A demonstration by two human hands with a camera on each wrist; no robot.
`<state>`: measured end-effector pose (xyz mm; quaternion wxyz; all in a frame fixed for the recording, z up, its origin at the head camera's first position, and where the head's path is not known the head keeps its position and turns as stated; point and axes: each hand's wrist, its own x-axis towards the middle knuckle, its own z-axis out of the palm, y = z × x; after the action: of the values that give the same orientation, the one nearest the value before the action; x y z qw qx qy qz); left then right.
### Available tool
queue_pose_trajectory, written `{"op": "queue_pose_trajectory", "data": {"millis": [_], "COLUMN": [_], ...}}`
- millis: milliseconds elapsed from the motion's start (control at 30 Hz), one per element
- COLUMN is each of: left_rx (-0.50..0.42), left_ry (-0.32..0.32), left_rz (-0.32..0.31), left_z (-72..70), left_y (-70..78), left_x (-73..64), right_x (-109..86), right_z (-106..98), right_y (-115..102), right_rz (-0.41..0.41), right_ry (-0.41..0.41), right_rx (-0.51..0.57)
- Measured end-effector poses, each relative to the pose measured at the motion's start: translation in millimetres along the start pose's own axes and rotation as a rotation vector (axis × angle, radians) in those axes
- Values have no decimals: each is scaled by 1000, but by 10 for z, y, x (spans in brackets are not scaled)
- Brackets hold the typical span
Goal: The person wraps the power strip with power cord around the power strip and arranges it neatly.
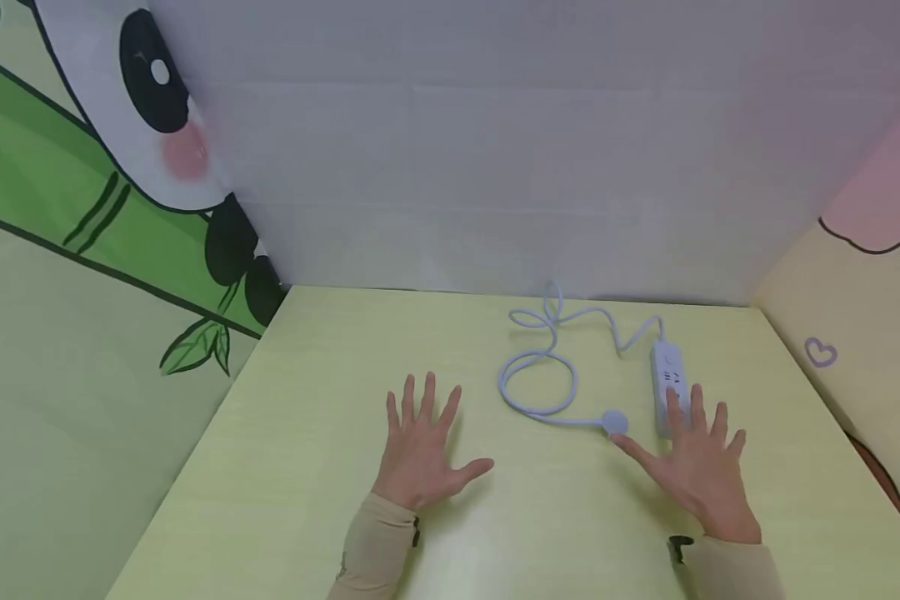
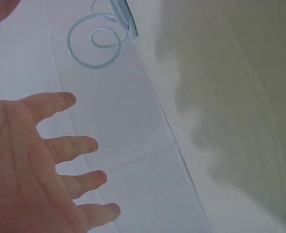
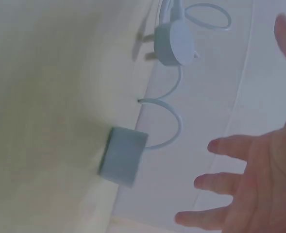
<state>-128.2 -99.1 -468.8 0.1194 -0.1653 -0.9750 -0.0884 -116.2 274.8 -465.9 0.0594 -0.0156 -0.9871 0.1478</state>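
A white power strip (image 1: 669, 371) lies on the right part of the table, its cord (image 1: 572, 379) looped loosely to the left and ending in a round plug (image 1: 614, 422). My right hand (image 1: 701, 471) is spread over the strip's near end, overlapping it in the head view, thumb tip by the plug. In the right wrist view the plug (image 3: 174, 43) shows its metal prongs, and the end of the strip (image 3: 124, 156) faces the camera. Left of the cord, my left hand (image 1: 422, 462) has its fingers spread and holds nothing.
The pale yellow table (image 1: 330, 375) meets a white back wall (image 1: 495, 167). A painted panel (image 1: 157, 375) stands along the left side, and a cream and pink one (image 1: 855, 292) along the right.
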Motion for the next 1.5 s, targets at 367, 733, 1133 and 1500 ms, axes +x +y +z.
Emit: {"op": "queue_pose_trajectory", "data": {"millis": [367,733,1133,1500], "left_rx": [-24,-41,-53,-43], "left_ry": [-35,-2,-42,-37], "left_rz": [-1,16,4,21], "left_z": [37,27,23,38], "left_y": [66,84,88,92], "left_x": [12,-21,-22,-7], "right_x": [342,508,594,667], "right_z": [-215,-161,61,30], "right_y": [168,253,346,314], "right_rz": [57,187,273,254], "right_ry": [-73,-195,-287,-315], "right_rx": [-33,-30,-29,-46]}}
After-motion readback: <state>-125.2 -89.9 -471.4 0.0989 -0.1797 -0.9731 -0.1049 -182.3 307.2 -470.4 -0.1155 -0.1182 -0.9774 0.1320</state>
